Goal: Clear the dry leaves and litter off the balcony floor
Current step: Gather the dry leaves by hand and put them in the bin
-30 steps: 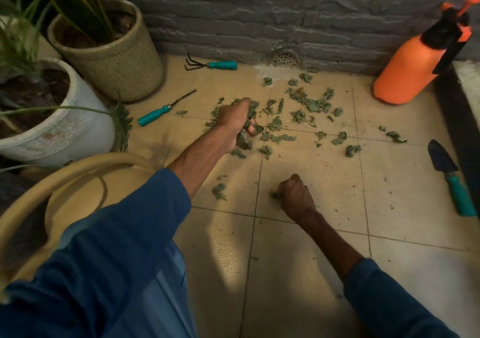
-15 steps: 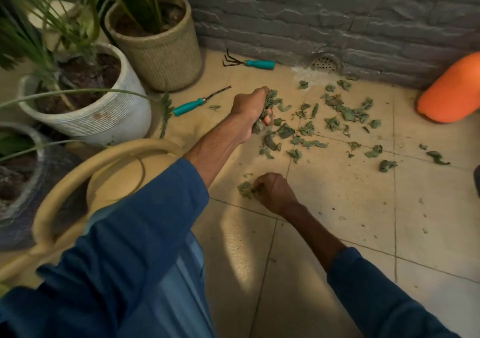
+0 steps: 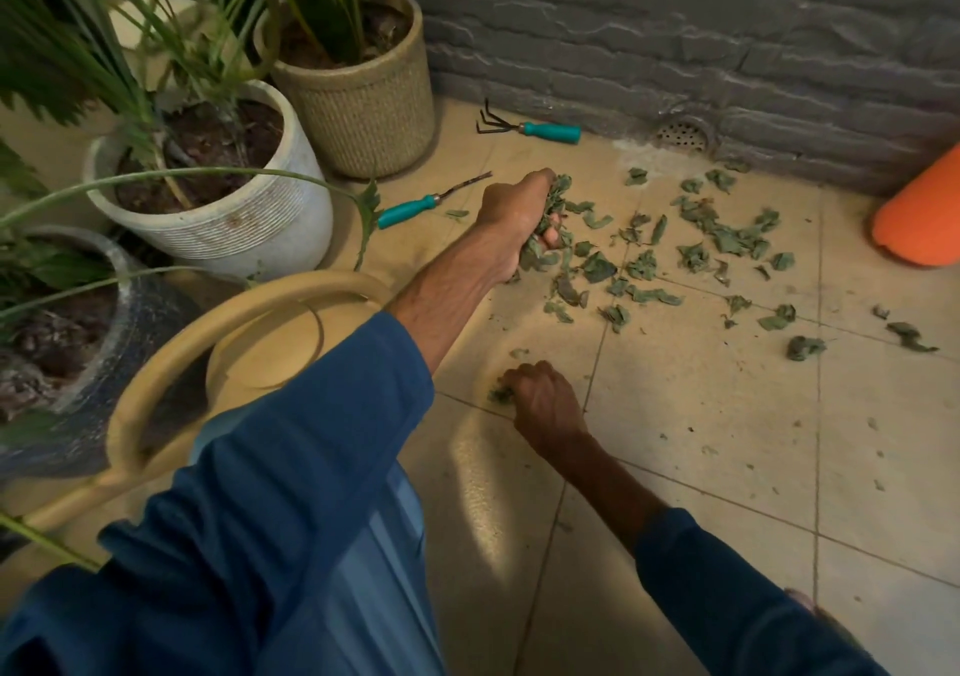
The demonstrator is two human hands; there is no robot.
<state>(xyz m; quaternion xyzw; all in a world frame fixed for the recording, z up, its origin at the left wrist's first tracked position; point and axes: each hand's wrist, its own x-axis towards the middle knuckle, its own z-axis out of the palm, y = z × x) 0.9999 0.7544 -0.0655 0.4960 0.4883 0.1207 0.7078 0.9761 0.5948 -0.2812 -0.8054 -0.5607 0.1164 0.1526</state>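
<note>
left hand [image 3: 511, 218]: fingers are curled round a leaf bunch [image 3: 557, 191]; leaves are seen sticking out at top and bottom of the fist. Contact with the floor cannot be told.
right hand [image 3: 545, 401]: knuckles up, set low on the tile floor [image 3: 701, 405]; fingers are curled and a leaf scrap [image 3: 500, 394] is pinched at its 9 o'clock side.
loose leaves [image 3: 727, 240]: scattered on the tiles from 1 to 4 o'clock of the left hand, thickest just beside it.
crumbs [image 3: 750, 466]: small bits are spread at 3–5 o'clock of the right hand.
weeder [image 3: 415, 205]: teal handle, laid flat at 9 o'clock of the left hand, near but apart.
hand rake [image 3: 530, 128]: teal handle, laid at 12 o'clock, by the grey brick wall [image 3: 675, 26].
drain [image 3: 683, 135]: set in the wall base at 1 o'clock.
orange container [image 3: 919, 218]: cut off by the frame edge at 3 o'clock.
pots: woven pot [image 3: 363, 104] at 11 o'clock, white ribbed pot [image 3: 234, 223] at 9 o'clock, dark pot [image 3: 130, 322] at 8 o'clock; all planted.
</note>
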